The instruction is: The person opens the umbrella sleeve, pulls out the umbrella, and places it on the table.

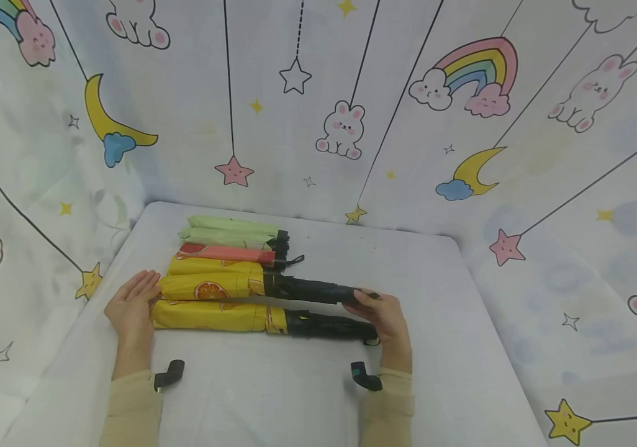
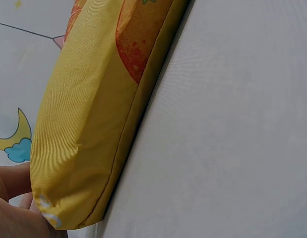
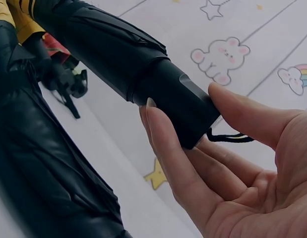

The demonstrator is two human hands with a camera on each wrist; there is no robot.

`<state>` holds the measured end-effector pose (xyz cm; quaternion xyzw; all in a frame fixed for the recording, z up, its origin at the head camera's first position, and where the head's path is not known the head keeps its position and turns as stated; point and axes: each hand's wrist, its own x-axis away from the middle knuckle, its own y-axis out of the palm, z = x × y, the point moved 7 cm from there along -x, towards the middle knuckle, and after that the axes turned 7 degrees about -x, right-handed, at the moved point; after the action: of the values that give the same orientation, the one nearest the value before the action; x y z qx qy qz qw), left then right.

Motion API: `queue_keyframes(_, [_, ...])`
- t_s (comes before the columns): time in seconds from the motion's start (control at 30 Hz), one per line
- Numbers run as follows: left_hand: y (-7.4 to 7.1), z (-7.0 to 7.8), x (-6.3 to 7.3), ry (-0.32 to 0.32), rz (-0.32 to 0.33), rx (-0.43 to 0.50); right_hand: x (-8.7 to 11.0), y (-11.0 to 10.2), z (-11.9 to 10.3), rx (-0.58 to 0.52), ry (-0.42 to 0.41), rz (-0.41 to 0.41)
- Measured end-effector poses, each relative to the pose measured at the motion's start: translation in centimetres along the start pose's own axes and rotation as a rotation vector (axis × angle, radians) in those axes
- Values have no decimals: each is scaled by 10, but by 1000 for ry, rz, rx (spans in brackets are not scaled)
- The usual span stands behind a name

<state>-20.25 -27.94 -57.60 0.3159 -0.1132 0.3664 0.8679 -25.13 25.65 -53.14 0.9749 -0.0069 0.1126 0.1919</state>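
Two long yellow folded umbrellas lie side by side, each with an orange-slice sleeve and a black end. My right hand [image 1: 388, 316] pinches the black handle [image 3: 175, 104] of the farther yellow umbrella [image 1: 201, 287] between thumb and fingers; a cord loop hangs from that handle. My left hand [image 1: 133, 304] is at this umbrella's sleeved end, fingers around the tip, partly hidden behind yellow fabric in the left wrist view. The nearer yellow umbrella [image 1: 207, 315] lies in front, its black end passing close beside my right hand.
Behind them lie a shorter yellow umbrella [image 1: 215, 266], a red umbrella [image 1: 229, 253] and two pale green umbrellas [image 1: 229, 237], side by side. The white-covered table [image 1: 262, 397] meets a patterned cloth backdrop [image 1: 274, 136] at the back and sides.
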Motion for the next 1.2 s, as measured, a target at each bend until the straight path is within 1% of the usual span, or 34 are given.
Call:
queue_keyframes(0.27, [2, 1, 1, -2, -5, 10, 2, -11, -1, 13, 14, 21])
queue_keyframes(0.57, [2, 1, 1, -8, -7, -16, 6, -20, -3, 22, 1, 10])
queue_keyframes(0.8, [1, -2, -2, -10, -10, -19, 8, -27, -3, 32, 5, 3])
queue_keyframes(1.03, [-1, -3, -7, 1, -8, 9, 7, -33, -2, 65, 15, 9])
queue_keyframes(1.2, [-1, -5, -8, 4, -9, -6, 5, -38, 1, 72, 31, 12])
